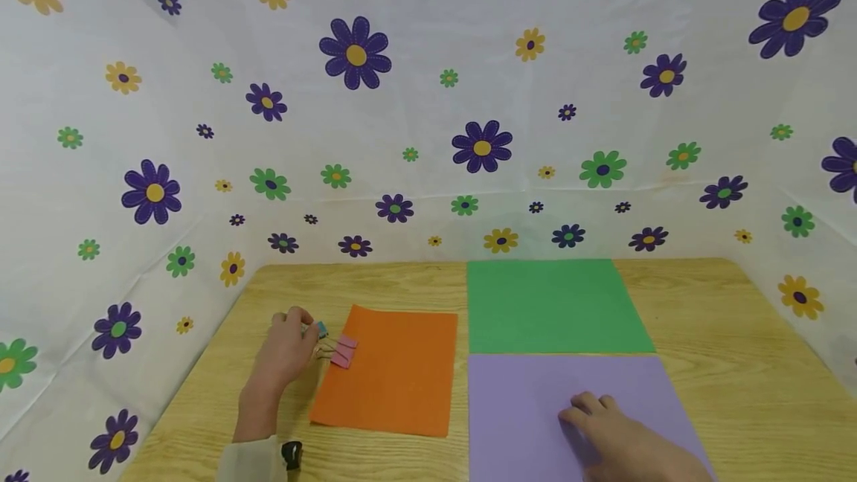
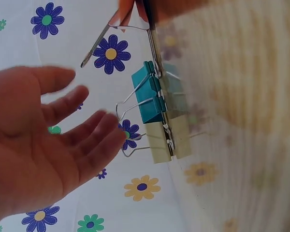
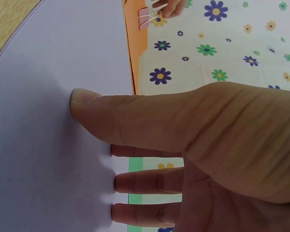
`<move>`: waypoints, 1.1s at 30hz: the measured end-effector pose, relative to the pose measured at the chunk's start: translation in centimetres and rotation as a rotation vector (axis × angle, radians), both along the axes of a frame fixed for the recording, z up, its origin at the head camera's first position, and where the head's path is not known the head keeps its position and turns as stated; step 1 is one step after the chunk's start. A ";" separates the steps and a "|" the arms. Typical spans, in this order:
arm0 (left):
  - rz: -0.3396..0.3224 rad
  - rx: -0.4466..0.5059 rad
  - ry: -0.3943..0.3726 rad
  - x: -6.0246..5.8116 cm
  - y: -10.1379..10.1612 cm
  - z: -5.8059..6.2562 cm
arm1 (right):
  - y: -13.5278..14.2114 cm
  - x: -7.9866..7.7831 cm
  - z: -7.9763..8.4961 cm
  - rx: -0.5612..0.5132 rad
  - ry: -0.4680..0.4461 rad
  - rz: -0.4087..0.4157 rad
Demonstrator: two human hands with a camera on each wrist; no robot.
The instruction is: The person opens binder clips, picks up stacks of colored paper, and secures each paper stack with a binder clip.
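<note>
My left hand [image 1: 289,344] hovers at the left of the table, its fingers loosely bent and holding nothing. Right by its fingertips is a teal binder clip [image 2: 149,92], with a cream binder clip [image 2: 158,143] beside it; both have their wire handles toward the palm. In the head view the hand mostly hides the cream one. A pink binder clip [image 1: 345,352] overlaps the left edge of an orange sheet [image 1: 395,378], wire handles pointing left. On a purple sheet [image 1: 515,407] rest the thumb and fingertips of my right hand [image 1: 623,437], with nothing held.
Behind the purple sheet lies a green sheet [image 1: 549,307]. All the sheets are on a wood-grain table [image 1: 750,363]. White cloth with printed flowers [image 1: 428,106] rises behind the table and along both sides. A small black object [image 1: 291,454] is beside the left sleeve.
</note>
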State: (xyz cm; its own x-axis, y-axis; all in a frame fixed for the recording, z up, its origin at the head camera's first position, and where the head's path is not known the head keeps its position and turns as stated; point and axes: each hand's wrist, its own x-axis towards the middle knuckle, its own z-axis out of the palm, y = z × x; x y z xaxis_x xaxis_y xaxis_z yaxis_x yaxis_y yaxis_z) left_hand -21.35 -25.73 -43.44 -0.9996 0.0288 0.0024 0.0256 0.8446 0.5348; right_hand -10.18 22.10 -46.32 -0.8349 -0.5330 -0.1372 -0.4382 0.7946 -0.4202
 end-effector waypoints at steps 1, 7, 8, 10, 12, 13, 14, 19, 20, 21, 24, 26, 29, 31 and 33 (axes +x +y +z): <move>0.015 -0.012 0.020 -0.1 -0.1 0.0 | 0.0 0.0 0.0 0.001 0.006 0.000; -0.023 -0.121 0.039 -0.8 -0.6 -0.3 | 0.1 0.1 0.1 0.008 0.043 0.003; -0.042 -0.134 0.029 -0.9 -0.7 -0.4 | 0.2 0.1 0.1 0.009 0.046 0.003; -0.076 -0.148 0.012 -0.9 -0.8 -0.4 | 0.2 0.2 0.1 0.012 0.050 0.004; -0.092 -0.152 0.012 -0.9 -0.8 -0.5 | 0.2 0.2 0.1 0.012 0.054 0.006; -0.092 -0.147 0.012 -0.9 -0.8 -0.5 | 0.2 0.2 0.1 0.011 0.061 0.009; -0.094 -0.144 0.014 -0.9 -0.9 -0.6 | 0.2 0.2 0.0 0.010 0.066 0.011; -0.115 -0.087 -0.002 -1.2 -1.2 -1.2 | 0.1 0.2 -0.1 0.013 0.060 0.010; -0.117 -0.061 -0.007 -1.4 -1.2 -1.3 | 0.1 0.1 -0.1 0.012 0.051 0.005; -0.115 -0.033 -0.017 -1.5 -1.3 -1.5 | 0.0 0.1 -0.1 0.013 0.048 0.004; -0.101 0.038 -0.034 -1.8 -1.7 -1.7 | 0.0 0.0 -0.2 0.011 0.025 0.001; -0.108 0.060 -0.031 -1.9 -1.9 -1.9 | -0.1 0.0 -0.3 0.008 0.026 0.005; -0.134 0.099 -0.048 -1.8 -2.0 -2.0 | 0.0 0.0 -0.4 0.005 0.047 0.019; -0.160 0.111 -0.049 -1.8 -1.9 -2.0 | 0.1 0.0 -0.5 0.004 0.060 0.027; -0.171 0.114 -0.051 -1.9 -1.8 -1.8 | 0.2 0.0 -0.5 0.003 0.066 0.028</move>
State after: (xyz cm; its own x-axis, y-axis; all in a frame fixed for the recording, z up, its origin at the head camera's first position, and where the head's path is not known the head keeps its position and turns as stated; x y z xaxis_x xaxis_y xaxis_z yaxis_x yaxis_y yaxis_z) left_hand -23.24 -27.50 -45.28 -0.9790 0.2007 -0.0351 0.1341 0.7644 0.6306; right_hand -10.16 22.32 -46.80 -0.8269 -0.5560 -0.0844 -0.4868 0.7829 -0.3874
